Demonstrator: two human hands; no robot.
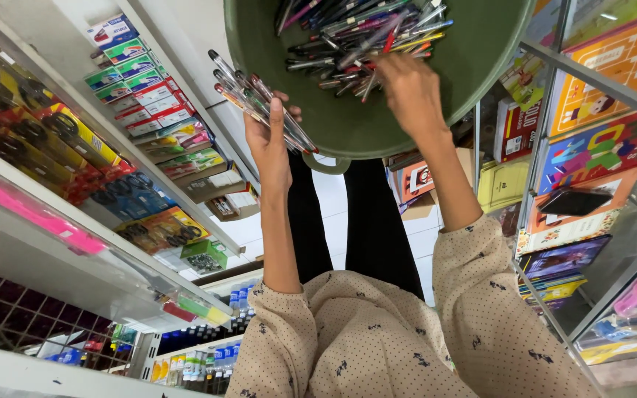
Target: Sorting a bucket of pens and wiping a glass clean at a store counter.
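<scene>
Head view was upside down: torso and dotted beige sleeves (377, 346) at the bottom, hands reaching up-frame.

Left hand (268, 144) had its fingers (277, 118) clenched around a bundle of pens (259, 99), clear barrels with dark and red caps, fanned out toward upper left. The bundle's lower end lay against the outside rim of the green basin (348, 118).

Right hand (411, 92) was inside the basin, fingers curled down into the loose pile of pens (363, 33). Fingertips were buried in the pile, so I couldn't tell if they were pinching a pen or just touching them.

The basin sat between the two forearms at top centre, round, dark green, with a small lug handle (327, 163) on the near rim. The pile was a mix of clear, pink, yellow and dark barrels, lying criss-crossed.

Surroundings:
- Left: slanted shop shelves (75, 243) with blister-packed stationery, small boxed items (138, 81) stacked in a row, dark tape-like rolls (9, 118).
- Right: metal-framed rack (591, 81) with colourful children's books (599, 147) face out.
- Below the basin: black trouser legs (366, 221) over white floor tiles (333, 199).
- Bottom left: rows of small bottles (208, 361) on a lower shelf.
</scene>
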